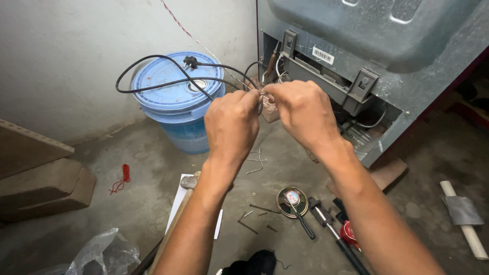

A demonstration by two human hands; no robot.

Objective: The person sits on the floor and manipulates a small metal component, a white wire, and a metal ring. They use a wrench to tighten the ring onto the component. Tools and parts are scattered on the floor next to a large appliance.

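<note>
My left hand point(232, 122) and my right hand point(303, 114) meet in front of the grey back of an appliance point(377, 46). Both pinch thin bare wire ends point(263, 95) between their fingertips. A black power cord point(153, 84) with a plug point(190, 62) loops over the lid of a blue bucket point(175, 99) and runs toward my hands. How the wire ends are joined is hidden by my fingers.
On the concrete floor lie a hammer on white paper point(189, 182), a round tin point(292, 201), screwdrivers point(326, 224), a red tape roll point(348, 233), loose screws, a wrapped white pipe point(463, 216), a plastic bag point(102, 252) and a red string point(122, 178). Wooden boards point(35, 173) sit left.
</note>
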